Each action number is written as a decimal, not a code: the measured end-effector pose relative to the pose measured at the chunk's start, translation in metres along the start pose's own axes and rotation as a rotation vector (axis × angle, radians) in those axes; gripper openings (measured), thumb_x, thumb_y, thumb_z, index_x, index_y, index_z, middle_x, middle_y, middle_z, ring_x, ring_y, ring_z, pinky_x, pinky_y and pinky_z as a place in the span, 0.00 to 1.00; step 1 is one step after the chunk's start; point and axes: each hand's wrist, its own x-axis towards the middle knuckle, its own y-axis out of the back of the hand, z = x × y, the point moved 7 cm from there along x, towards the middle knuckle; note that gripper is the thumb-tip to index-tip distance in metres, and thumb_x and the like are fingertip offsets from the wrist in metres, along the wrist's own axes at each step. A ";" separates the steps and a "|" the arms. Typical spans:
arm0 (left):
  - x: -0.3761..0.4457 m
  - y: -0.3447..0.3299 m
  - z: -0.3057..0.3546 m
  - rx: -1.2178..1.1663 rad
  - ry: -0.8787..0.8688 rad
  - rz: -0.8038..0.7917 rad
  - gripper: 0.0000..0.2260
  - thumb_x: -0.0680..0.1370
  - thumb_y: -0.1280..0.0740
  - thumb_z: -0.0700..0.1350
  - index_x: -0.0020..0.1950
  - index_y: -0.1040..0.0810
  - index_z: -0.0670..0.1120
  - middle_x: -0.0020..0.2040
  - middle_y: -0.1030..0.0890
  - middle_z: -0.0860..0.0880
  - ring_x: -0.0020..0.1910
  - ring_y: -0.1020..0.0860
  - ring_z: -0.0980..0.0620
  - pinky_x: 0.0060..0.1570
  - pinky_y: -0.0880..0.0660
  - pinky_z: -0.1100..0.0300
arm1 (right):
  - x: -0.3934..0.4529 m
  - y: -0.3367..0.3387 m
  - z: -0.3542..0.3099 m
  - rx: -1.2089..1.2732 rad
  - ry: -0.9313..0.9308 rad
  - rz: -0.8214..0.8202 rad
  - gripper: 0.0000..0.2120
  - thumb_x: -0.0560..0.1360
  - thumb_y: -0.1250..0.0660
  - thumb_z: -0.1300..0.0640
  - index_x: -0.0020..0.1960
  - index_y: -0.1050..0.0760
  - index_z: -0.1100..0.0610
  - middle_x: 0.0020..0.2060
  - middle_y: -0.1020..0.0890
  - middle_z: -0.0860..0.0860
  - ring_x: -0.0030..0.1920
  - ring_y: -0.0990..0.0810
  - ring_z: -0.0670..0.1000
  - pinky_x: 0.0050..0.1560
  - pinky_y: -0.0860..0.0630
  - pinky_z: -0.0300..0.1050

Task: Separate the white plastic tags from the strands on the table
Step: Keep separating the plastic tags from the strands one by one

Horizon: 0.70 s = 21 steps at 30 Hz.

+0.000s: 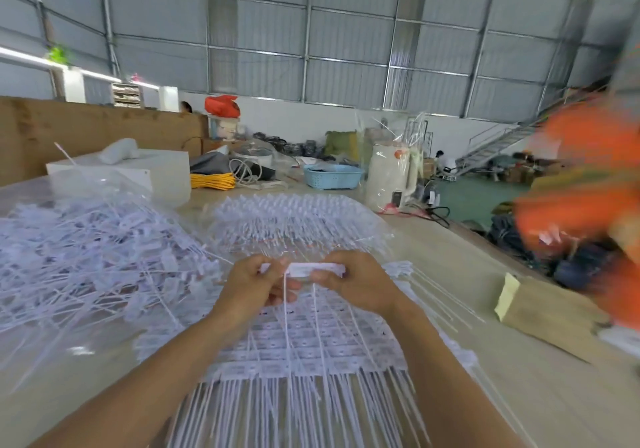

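Observation:
A row of joined white plastic tags (317,269) is held up above the table between both hands. My left hand (254,283) pinches its left end, and my right hand (356,283) pinches the right part. Thin white strands (286,312) hang down from the held tags. Below the hands lies a flat sheet of joined tags (298,354) with long strands (294,409) running toward me. A loose heap of separated tags (90,257) sits on clear plastic at the left.
More joined tag sheets (294,219) lie beyond the hands. A brown envelope (540,312) is at the right, a white kettle (391,177), blue basket (332,175) and white box (138,170) farther back. A blurred person in orange (588,205) stands at the table's right edge.

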 end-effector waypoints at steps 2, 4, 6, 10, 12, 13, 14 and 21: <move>-0.002 0.001 -0.002 -0.053 0.026 0.002 0.09 0.78 0.33 0.46 0.46 0.24 0.40 0.38 0.16 0.39 0.28 0.18 0.49 0.25 0.27 0.66 | -0.001 -0.002 0.000 0.034 0.029 0.011 0.15 0.74 0.30 0.51 0.38 0.23 0.63 0.32 0.25 0.57 0.33 0.29 0.49 0.36 0.34 0.43; -0.003 -0.001 -0.003 -0.088 0.067 -0.020 0.08 0.77 0.32 0.46 0.48 0.24 0.41 0.40 0.15 0.40 0.30 0.18 0.50 0.27 0.25 0.65 | -0.001 -0.002 0.001 0.085 0.023 0.009 0.15 0.74 0.31 0.51 0.34 0.24 0.61 0.28 0.28 0.51 0.28 0.31 0.45 0.31 0.36 0.36; -0.005 -0.004 -0.003 -0.097 0.087 -0.047 0.07 0.76 0.31 0.46 0.48 0.22 0.43 0.39 0.15 0.44 0.33 0.19 0.51 0.30 0.24 0.66 | -0.003 0.002 0.007 0.173 -0.051 0.018 0.15 0.74 0.31 0.48 0.32 0.23 0.54 0.26 0.27 0.47 0.23 0.31 0.40 0.27 0.36 0.30; -0.007 -0.010 0.000 -0.039 0.015 -0.080 0.07 0.76 0.31 0.47 0.47 0.22 0.44 0.35 0.16 0.46 0.33 0.22 0.51 0.32 0.25 0.65 | -0.003 0.005 0.011 0.054 -0.082 0.069 0.11 0.75 0.35 0.44 0.37 0.21 0.47 0.32 0.22 0.38 0.38 0.24 0.35 0.47 0.30 0.36; -0.009 -0.015 0.000 -0.048 0.000 -0.099 0.09 0.76 0.32 0.50 0.46 0.22 0.44 0.35 0.16 0.46 0.34 0.22 0.49 0.32 0.25 0.65 | -0.001 -0.003 0.000 0.072 -0.042 -0.020 0.08 0.75 0.34 0.46 0.39 0.21 0.45 0.33 0.21 0.38 0.40 0.23 0.36 0.51 0.30 0.34; -0.009 -0.017 -0.001 -0.075 0.021 -0.104 0.13 0.75 0.33 0.54 0.46 0.22 0.44 0.36 0.15 0.45 0.34 0.20 0.49 0.32 0.25 0.65 | -0.001 -0.006 -0.007 0.106 -0.004 -0.054 0.08 0.75 0.33 0.49 0.37 0.22 0.46 0.30 0.21 0.39 0.37 0.24 0.36 0.48 0.30 0.32; -0.009 -0.019 -0.002 -0.108 0.057 -0.107 0.17 0.74 0.35 0.58 0.48 0.21 0.44 0.37 0.15 0.45 0.34 0.19 0.49 0.32 0.23 0.64 | -0.002 -0.004 -0.014 0.130 0.030 -0.046 0.10 0.75 0.33 0.52 0.35 0.23 0.47 0.28 0.22 0.41 0.34 0.25 0.36 0.45 0.30 0.30; -0.007 -0.017 -0.013 -0.292 0.263 -0.126 0.25 0.75 0.43 0.65 0.51 0.26 0.42 0.41 0.15 0.42 0.32 0.17 0.47 0.33 0.20 0.59 | -0.013 0.056 0.022 0.985 -0.280 0.390 0.03 0.75 0.38 0.63 0.46 0.26 0.59 0.31 0.26 0.49 0.32 0.31 0.47 0.42 0.32 0.42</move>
